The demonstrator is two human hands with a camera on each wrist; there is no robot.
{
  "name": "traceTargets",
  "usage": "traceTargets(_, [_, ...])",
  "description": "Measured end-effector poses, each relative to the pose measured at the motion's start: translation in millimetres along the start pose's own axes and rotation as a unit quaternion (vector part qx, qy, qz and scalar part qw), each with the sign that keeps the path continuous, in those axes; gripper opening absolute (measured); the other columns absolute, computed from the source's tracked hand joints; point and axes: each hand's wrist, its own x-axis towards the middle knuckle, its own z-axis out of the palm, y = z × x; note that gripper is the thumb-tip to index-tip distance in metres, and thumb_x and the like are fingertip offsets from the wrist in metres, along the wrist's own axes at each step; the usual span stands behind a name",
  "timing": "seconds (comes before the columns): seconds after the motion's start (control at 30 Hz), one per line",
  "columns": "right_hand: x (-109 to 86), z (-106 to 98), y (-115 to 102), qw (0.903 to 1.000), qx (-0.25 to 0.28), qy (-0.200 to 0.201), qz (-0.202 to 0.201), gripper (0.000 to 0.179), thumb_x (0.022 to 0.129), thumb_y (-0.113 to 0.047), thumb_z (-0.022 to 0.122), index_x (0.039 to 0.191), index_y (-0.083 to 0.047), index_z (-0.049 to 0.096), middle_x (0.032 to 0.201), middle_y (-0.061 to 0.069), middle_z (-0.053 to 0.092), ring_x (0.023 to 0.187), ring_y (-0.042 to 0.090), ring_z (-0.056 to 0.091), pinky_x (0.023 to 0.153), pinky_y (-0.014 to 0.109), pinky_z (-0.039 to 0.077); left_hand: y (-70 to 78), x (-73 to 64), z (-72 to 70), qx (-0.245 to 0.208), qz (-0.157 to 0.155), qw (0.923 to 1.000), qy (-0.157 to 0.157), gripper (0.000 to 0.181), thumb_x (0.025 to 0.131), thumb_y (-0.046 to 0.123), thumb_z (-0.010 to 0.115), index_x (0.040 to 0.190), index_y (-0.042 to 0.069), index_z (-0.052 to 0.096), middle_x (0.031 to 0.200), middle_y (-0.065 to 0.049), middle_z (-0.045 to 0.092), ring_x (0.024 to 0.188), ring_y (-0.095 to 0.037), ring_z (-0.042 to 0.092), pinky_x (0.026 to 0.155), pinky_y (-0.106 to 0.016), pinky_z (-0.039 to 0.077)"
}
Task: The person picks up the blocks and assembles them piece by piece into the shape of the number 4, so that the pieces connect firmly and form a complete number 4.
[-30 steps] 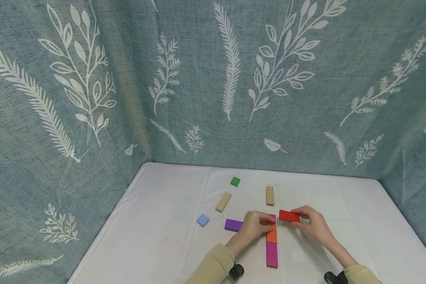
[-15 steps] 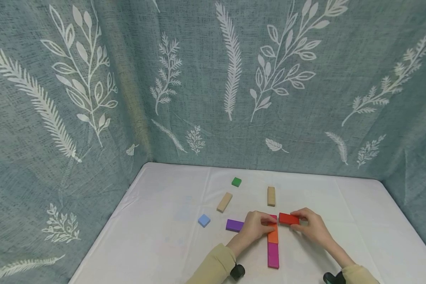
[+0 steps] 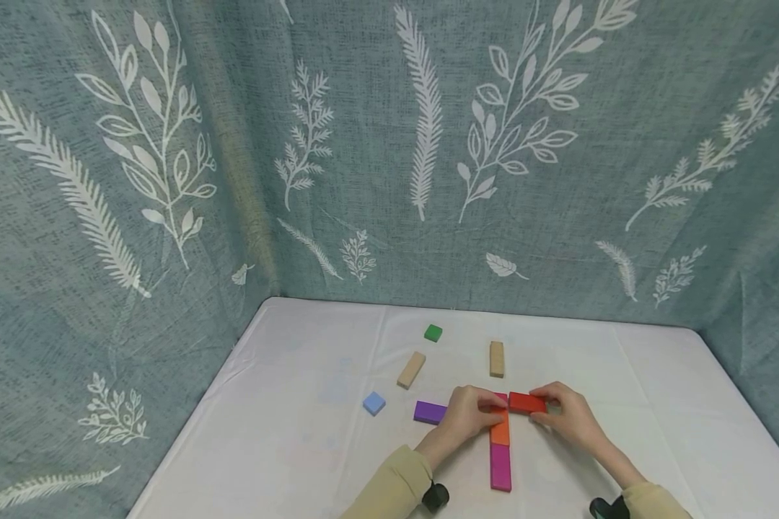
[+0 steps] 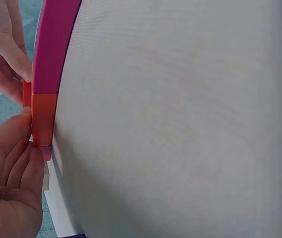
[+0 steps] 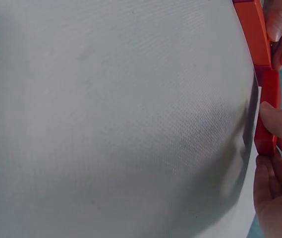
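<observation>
A row of blocks lies on the white cloth, with a magenta block (image 3: 500,467) nearest, an orange block (image 3: 499,431) beyond it and a pink block (image 3: 500,396) at the far end. My left hand (image 3: 469,417) is at the orange block's far end, thumb and fingertips bent around it, partly covering it and the pink one. My right hand (image 3: 568,412) pinches a red block (image 3: 526,403) between thumb and fingers, lengthwise across the row. The red block's left end is right by the pink block; in the right wrist view, the red block (image 5: 268,106) shows close to the orange block (image 5: 253,32).
A purple block (image 3: 428,412) lies left of my left hand, its right end hidden. Farther off are a blue block (image 3: 373,403), two plain wooden blocks, one slanted (image 3: 411,370) and one upright in view (image 3: 496,359), and a green block (image 3: 433,332). A patterned curtain (image 3: 389,180) hangs behind.
My right hand has brought the red block slightly down and left, closer to the row's far end. The left hand keeps its place at the orange block.
</observation>
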Motion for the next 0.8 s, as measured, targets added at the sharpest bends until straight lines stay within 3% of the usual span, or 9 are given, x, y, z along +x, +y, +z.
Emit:
traceTargets(0.17, [0.2,1.7,-0.3,1.0000,-0.001,-0.005,0.006,0.033,0.076,-0.008,0.077,0.106,-0.001,0.068,0.102,0.011,0.066,0.096,0.025,0.060,0.084,0.045,0.054,0.0,0.0,0.5,0.006,-0.010,0.9999,-0.004,0.017,0.076,0.008,0.077,0.092,0.012,0.077,0.092,0.002,0.075,0.095,-0.010,0.066,0.085,-0.019,0.051])
traceTargets(0.8, [3.7,4.5,2.1,0.9999,-0.005,0.002,-0.015,0.030,0.075,-0.005,0.076,0.103,0.000,0.069,0.099,0.010,0.067,0.095,0.025,0.061,0.084,0.043,0.054,-0.3,0.3,-0.4,0.011,0.000,0.9999,0.005,0.016,0.076,0.008,0.078,0.092,0.013,0.077,0.091,0.002,0.075,0.094,-0.010,0.067,0.084,-0.019,0.052])
